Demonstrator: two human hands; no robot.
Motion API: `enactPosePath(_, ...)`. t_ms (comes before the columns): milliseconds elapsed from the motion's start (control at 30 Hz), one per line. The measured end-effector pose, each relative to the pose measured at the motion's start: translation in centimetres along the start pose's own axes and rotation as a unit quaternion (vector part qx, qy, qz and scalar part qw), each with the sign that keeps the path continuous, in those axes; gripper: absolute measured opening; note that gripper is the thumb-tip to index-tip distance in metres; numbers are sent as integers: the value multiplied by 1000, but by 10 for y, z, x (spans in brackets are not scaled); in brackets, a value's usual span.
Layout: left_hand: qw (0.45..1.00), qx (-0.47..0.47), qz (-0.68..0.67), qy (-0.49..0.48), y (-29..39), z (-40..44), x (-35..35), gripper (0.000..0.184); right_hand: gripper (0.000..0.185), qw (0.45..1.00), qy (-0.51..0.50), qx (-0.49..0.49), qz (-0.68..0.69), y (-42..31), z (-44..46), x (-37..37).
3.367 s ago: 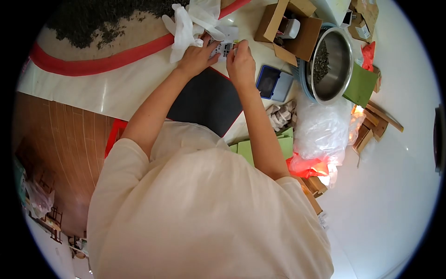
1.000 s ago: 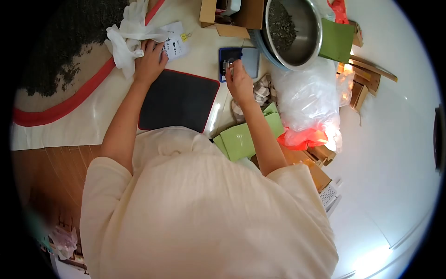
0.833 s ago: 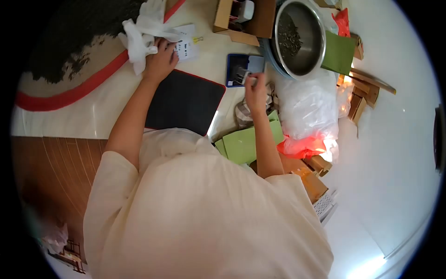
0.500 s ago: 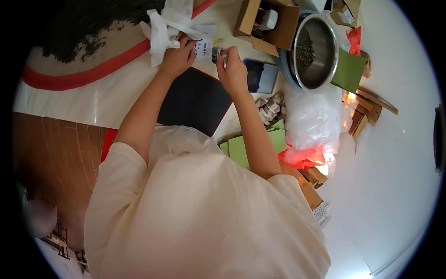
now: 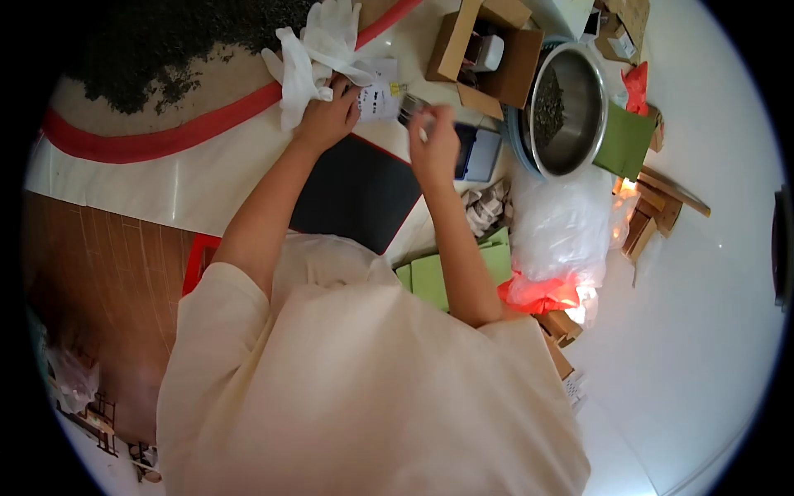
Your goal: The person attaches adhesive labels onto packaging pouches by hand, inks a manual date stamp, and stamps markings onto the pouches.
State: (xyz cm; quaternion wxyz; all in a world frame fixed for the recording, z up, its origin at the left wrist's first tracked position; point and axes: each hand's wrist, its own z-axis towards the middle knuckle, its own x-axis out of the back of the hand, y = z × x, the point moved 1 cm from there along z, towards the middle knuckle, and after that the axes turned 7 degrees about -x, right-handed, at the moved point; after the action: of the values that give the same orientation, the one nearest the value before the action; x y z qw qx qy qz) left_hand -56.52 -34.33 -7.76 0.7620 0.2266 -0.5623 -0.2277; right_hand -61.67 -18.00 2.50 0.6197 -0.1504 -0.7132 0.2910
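Observation:
My left hand lies at the left edge of a white printed paper, fingers stretched out on it. My right hand, slightly blurred, is closed around a small dark and silver hand stamp, held just right of the paper. White gloves lie beside my left fingers. A black mat with a red edge lies between my forearms. Right of my right hand is an open blue ink pad case.
An open cardboard box and a steel bowl with dark dried leaves stand at right. A red tube borders a heap of dark leaves at left. Clear plastic bags and green sheets lie nearer me.
The whole view has shifted slightly, with the table things now a little further right and lower. My right hand has lifted the stamp away from the paper's edge, tilting it.

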Motion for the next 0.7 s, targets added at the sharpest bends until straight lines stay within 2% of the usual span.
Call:
enactPosePath(33,1000,-3,6,2,1,-1,-1,33,18,997,4,-71,38,0,-8,14)
enactPosePath(67,1000,6,5,-6,0,-3,-4,32,19,999,17,-43,21,2,-10,15)
enactPosePath(100,1000,10,-10,-11,9,-7,-8,32,20,983,5,-118,143,14,-24,23)
enactPosePath(133,999,17,-24,-16,8,-3,-6,32,20,969,-6,-155,193,27,-29,21)
enactPosePath(167,999,26,-30,-20,3,-2,-1,31,21,950,-21,-189,248,35,-30,12)
enactPosePath(233,999,30,-27,-25,1,-6,-4,31,21,879,-128,-272,370,33,-30,-1)
enactPosePath(267,998,41,-10,-36,3,-13,-4,31,22,883,-123,-276,360,33,-31,-2)
enactPosePath(300,999,34,9,-39,0,-6,-6,31,21,835,-149,-316,425,33,-25,-18)
enactPosePath(367,998,27,22,-46,-7,-27,-5,27,23,801,-168,-334,468,38,-21,-29)
enactPosePath(400,999,7,30,-37,-8,-9,-13,26,26,887,-150,-286,329,61,-16,-50)
enactPosePath(433,999,13,31,-35,-5,2,-13,26,29,942,-138,-245,182,76,-20,-70)
enactPosePath(467,998,29,35,-45,-3,-9,-7,27,32,984,-71,-152,54,47,-34,-51)
enactPosePath(500,999,30,26,-5,-6,-11,-15,31,35,996,20,-33,-82,10,-15,-22)
enactPosePath(533,999,17,40,7,-5,-9,-12,33,25,995,40,-1,-90,-11,-7,-5)
enactPosePath(567,999,17,40,7,-2,-16,-9,33,25,995,40,-1,-90,-23,-3,11)
enactPosePath(633,997,62,19,-49,1,-6,-8,35,12,999,-21,-46,16,-37,18,38)
enactPosePath(700,996,49,44,-58,0,-5,-10,36,5,995,98,-4,-5,-38,57,59)
